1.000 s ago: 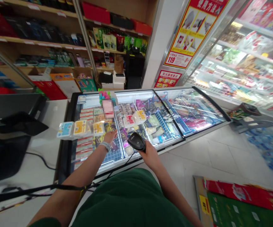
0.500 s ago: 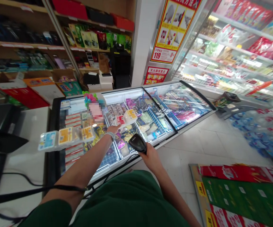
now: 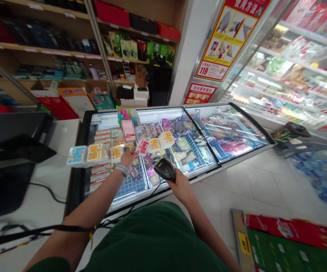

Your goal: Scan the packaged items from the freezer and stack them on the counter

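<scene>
My left hand (image 3: 129,158) grips the left edge of a red-and-white pack (image 3: 143,147) above the glass top of a chest freezer (image 3: 163,192). Wrapped round the handle of a black handheld scanner (image 3: 165,169) is my right hand (image 3: 178,184). A yellow-labelled pack (image 3: 154,145) and a stack of packs (image 3: 166,139) stand just right of the red one. To the left, a blue-labelled pack (image 3: 76,155), an orange-labelled pack (image 3: 95,152) and another yellow-labelled pack (image 3: 116,153) form a row.
A white counter (image 3: 64,166) with a black monitor (image 3: 13,130) adjoins the freezer at the left. Black cables cross low in front of me. Red and green boxes (image 3: 282,245) stand at the lower right. Shelves and open cartons (image 3: 74,99) line the back.
My left hand has drawn back to the left with the red-and-white pack, uncovering a yellow-labelled pack beside the stack. The view has shifted left; my right hand still holds the scanner.
</scene>
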Action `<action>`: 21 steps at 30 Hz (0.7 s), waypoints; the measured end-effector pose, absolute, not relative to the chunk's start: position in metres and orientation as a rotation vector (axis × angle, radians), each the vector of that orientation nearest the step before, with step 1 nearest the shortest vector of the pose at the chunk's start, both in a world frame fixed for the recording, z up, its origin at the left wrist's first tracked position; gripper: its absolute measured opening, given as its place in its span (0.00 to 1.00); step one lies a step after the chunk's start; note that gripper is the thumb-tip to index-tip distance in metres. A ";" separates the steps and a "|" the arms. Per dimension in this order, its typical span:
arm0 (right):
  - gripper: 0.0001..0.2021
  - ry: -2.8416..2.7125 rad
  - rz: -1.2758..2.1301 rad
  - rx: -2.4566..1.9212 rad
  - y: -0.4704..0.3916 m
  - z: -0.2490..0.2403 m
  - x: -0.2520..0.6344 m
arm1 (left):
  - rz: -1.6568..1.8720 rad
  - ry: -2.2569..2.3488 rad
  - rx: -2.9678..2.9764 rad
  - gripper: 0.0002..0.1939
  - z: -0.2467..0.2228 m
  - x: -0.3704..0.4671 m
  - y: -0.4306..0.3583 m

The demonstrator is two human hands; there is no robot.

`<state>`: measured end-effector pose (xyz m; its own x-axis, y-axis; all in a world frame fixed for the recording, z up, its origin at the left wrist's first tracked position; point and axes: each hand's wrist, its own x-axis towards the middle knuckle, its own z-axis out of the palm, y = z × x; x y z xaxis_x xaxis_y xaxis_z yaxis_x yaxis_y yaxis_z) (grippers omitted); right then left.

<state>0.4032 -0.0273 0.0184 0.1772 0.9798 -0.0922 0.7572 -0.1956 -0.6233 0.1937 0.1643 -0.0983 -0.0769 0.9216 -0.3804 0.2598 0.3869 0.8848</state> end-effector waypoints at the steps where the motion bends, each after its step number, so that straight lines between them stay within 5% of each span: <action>1: 0.09 -1.649 0.683 -2.007 -0.025 0.018 0.401 | 0.799 1.585 1.123 0.11 -0.096 0.184 0.161; 9: 0.07 -1.790 0.698 -1.907 -0.011 0.022 0.383 | 0.916 1.626 1.360 0.16 -0.075 0.122 0.130; 21: 0.09 -1.891 0.732 -1.801 -0.001 0.024 0.366 | 1.008 1.657 1.246 0.11 -0.055 0.096 0.105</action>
<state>0.3662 -0.0014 0.0244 -0.0674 0.9964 -0.0522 0.7718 0.0189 -0.6356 0.0961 0.1051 -0.0547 -0.1820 0.9734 -0.1388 0.3243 0.1927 0.9261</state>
